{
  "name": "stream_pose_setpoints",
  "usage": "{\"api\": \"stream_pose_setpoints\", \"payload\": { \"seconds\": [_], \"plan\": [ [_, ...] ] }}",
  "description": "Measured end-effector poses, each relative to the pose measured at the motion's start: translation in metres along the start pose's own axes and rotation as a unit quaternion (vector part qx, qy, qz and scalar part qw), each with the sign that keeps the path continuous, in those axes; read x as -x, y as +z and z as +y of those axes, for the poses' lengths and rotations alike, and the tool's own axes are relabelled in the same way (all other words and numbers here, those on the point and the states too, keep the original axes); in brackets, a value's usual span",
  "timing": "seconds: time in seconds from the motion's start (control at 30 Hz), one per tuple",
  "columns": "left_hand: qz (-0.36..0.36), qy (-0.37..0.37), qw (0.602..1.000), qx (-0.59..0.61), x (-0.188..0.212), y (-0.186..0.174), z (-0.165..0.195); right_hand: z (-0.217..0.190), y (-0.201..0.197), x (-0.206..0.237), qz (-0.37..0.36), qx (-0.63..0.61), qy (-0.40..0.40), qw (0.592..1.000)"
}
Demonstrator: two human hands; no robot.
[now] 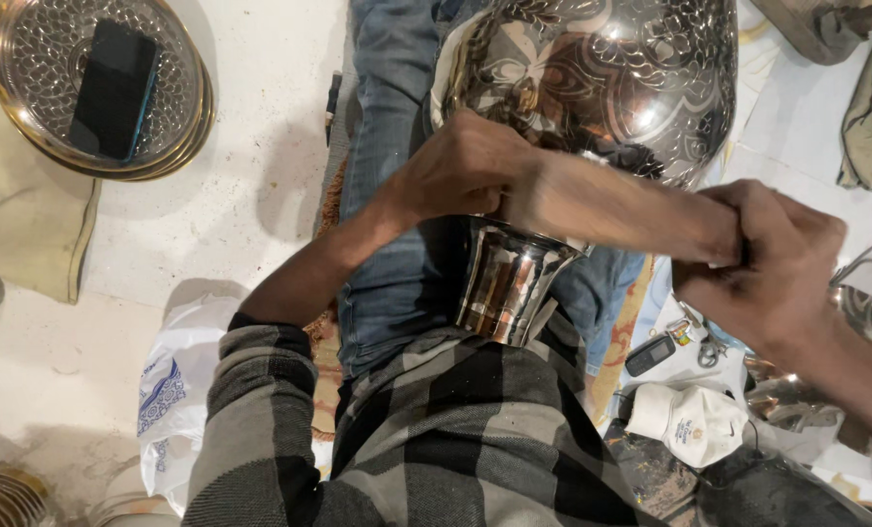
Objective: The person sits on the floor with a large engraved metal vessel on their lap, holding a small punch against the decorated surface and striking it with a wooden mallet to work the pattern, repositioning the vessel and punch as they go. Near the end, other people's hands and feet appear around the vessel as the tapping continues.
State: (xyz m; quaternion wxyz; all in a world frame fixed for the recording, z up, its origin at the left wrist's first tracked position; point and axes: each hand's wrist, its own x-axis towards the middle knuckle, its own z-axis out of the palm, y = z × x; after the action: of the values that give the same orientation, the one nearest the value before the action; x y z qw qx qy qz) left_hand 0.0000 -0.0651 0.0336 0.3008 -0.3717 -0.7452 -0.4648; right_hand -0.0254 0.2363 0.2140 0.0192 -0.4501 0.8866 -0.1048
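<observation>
Engraved steel pot [592,88] on lap; both hands, left [465,166] and right [768,259], closed, contents hidden.

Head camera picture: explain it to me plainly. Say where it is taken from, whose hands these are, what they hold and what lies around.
This is one picture from a camera worn on a person's head, looking down at their own lap. There is no machine, only two bare hands. The person sits on the floor in jeans and a checked shirt, with a large engraved metal pot lying across the legs, its neck toward the body. The left hand rests closed on the pot near its neck. The right hand is clenched beside it, over the left forearm; what it grips is hidden. Around: a stack of metal plates holding a dark phone, a white cap, keys, a plastic bag.
</observation>
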Motion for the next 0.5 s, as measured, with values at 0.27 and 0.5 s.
{"api": "stream_pose_setpoints", "payload": {
  "seconds": [0.27, 0.5],
  "plan": [
    [0.120, 0.000, 0.993, 0.002, 0.011, 0.010, 0.013, -0.023, -0.011, -0.012, -0.103, 0.196, 0.040, 0.974],
    [0.403, -0.187, 0.879, 0.173, 0.009, 0.036, 0.037, -0.029, 0.004, -0.008, 0.010, -0.144, 0.140, 0.980]
  ]
}}
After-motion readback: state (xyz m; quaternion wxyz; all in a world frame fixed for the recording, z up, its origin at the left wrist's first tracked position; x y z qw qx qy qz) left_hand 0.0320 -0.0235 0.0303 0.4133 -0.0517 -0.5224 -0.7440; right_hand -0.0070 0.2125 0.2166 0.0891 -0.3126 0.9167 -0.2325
